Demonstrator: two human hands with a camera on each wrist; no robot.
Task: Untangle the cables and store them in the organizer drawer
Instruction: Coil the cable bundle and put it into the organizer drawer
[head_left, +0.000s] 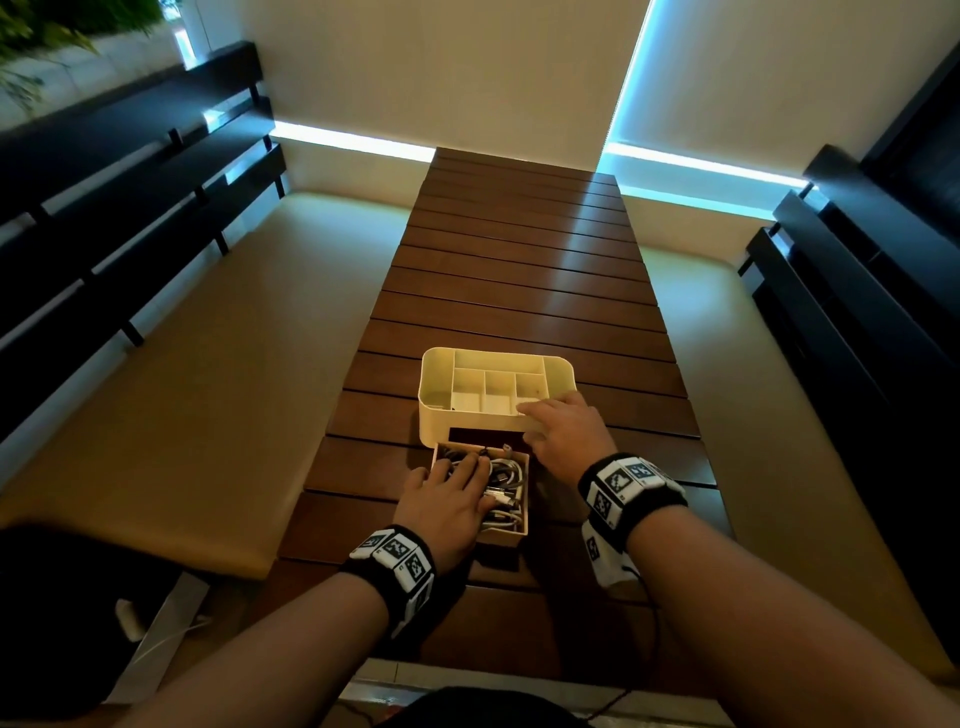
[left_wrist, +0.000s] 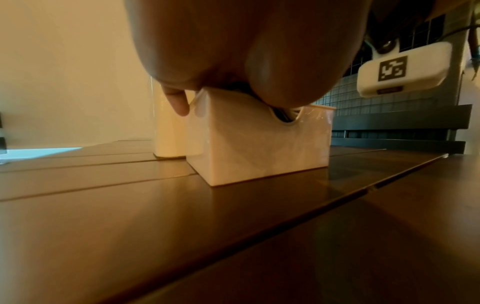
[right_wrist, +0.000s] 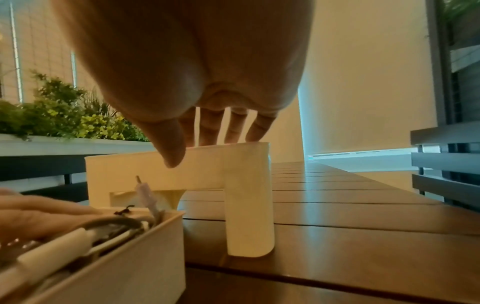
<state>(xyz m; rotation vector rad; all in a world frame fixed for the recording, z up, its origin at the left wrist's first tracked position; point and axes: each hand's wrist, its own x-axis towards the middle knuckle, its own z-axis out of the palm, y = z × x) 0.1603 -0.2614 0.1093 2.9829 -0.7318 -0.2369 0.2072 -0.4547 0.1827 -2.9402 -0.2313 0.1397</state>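
My left hand (head_left: 447, 499) lies flat on the cables (head_left: 501, 480) in the drawer (head_left: 523, 499), fingers straight and pressing the bundle down; it grips nothing. My right hand (head_left: 563, 431) rests on the near rim of the organizer (head_left: 434, 384), fingers spread and fairly straight over the top edge, thumb hanging in front of its face, steadying it, not clasping it.

The drawer stands pulled out toward me on the worktop (head_left: 519, 291), its far end just at the dark slot (head_left: 485, 435) in the organizer's front. The cables sit coiled inside, white and grey, and one plug (right_wrist: 145, 190) sticks up above the drawer's far edge.

What the next move turns on, I judge, is this line: the drawer's long axis runs straight away from me into that slot, so it has to slide forward, away from my body. My left hand is the nearer one, already on top of it. The upright plug could catch on the top of the slot unless it is pushed down first.
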